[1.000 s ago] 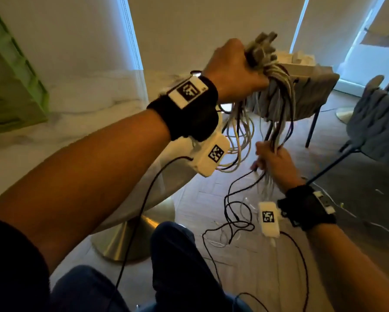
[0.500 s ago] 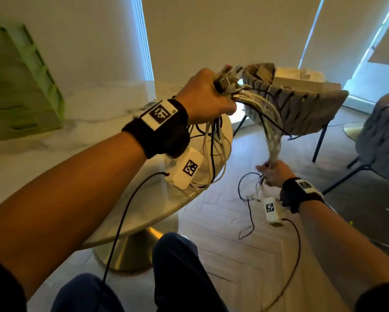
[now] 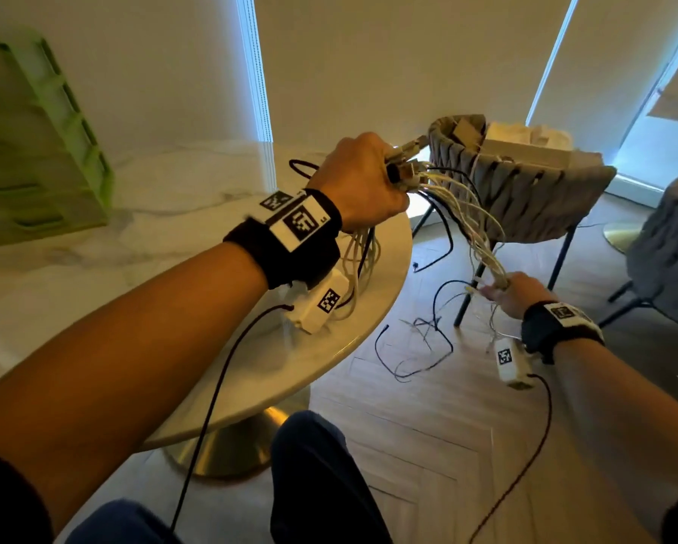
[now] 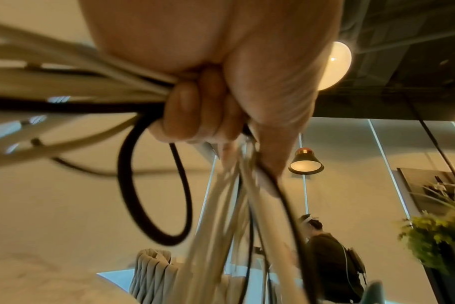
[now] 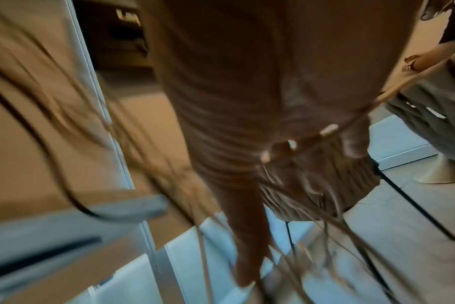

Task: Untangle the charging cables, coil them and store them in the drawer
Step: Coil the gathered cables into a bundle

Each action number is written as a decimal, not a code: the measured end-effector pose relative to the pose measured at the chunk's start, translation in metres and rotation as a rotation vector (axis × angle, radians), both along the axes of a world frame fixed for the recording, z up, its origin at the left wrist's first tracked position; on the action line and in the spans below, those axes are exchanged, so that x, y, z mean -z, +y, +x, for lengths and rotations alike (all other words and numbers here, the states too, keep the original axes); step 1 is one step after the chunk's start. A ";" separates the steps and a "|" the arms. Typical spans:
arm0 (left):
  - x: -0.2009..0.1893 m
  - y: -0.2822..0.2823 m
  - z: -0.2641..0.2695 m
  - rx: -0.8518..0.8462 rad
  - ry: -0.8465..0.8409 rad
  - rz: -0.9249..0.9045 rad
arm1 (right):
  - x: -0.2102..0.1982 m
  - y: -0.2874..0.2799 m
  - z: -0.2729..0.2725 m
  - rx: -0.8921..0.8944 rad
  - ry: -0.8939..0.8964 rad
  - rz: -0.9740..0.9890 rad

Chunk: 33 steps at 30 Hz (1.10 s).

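left grip: left hand [image 3: 363, 182] fisted round the plug ends of the cable bundle [image 3: 469, 217], above the bench [image 3: 219, 331] edge
right grip: right hand [image 3: 512, 292] holds the strands lower down, over the floor
progress: early, untangling; tails loose on the floor
left: coil, stow
drawer: not identifiable

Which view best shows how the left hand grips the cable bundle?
Left wrist: the fingers curl tight round the cable bundle. Head shows only the back of the left hand; right wrist shows only blurred strands.
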<state>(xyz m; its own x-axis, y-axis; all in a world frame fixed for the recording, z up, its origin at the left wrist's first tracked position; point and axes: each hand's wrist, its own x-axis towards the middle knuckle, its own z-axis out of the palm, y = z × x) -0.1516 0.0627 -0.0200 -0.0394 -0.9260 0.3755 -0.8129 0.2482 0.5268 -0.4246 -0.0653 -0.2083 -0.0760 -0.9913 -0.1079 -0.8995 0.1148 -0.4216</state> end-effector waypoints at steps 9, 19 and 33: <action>-0.010 -0.011 0.004 0.163 0.534 -0.078 | -0.068 0.030 0.019 -0.292 -0.098 0.130; -0.018 -0.008 -0.021 0.184 1.103 -0.010 | -0.151 0.117 0.147 -0.788 -0.912 -0.050; -0.008 0.009 0.003 0.400 1.298 0.224 | 0.001 0.086 0.089 -0.321 -0.362 -0.088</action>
